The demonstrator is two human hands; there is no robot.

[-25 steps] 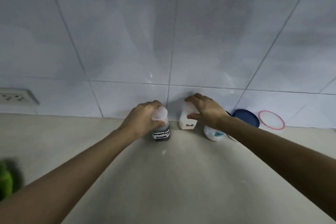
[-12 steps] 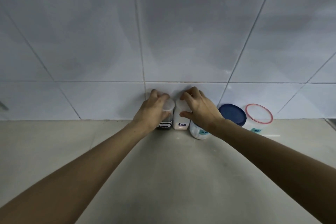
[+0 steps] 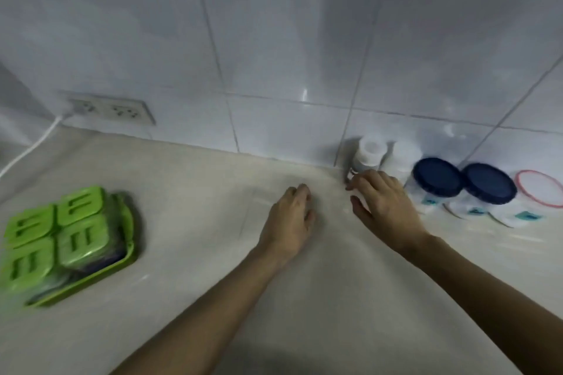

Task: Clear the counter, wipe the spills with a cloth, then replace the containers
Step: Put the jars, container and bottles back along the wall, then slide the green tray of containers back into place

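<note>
Two small white-capped bottles stand side by side against the tiled wall: the dark seasoning bottle [image 3: 367, 155] and the salt bottle [image 3: 401, 157] to its right. Right of them stand two blue-lidded jars [image 3: 437, 178] [image 3: 489, 189] and a red-rimmed clear jar [image 3: 537, 195]. My left hand [image 3: 289, 219] hovers over the bare counter, fingers loosely curled, holding nothing. My right hand [image 3: 382, 207] is just in front of the seasoning bottle, fingers spread, empty; it hides the bottle's lower part.
A green tray [image 3: 100, 271] with several green-lidded boxes sits at the left of the beige counter [image 3: 198, 192]. A double wall socket [image 3: 112, 109] with a white cable [image 3: 27, 152] plugged in is at the back left.
Both hands have let go of the seasoning and salt bottles and drawn back toward me. The camera has swung left, bringing the green tray and socket into view.
</note>
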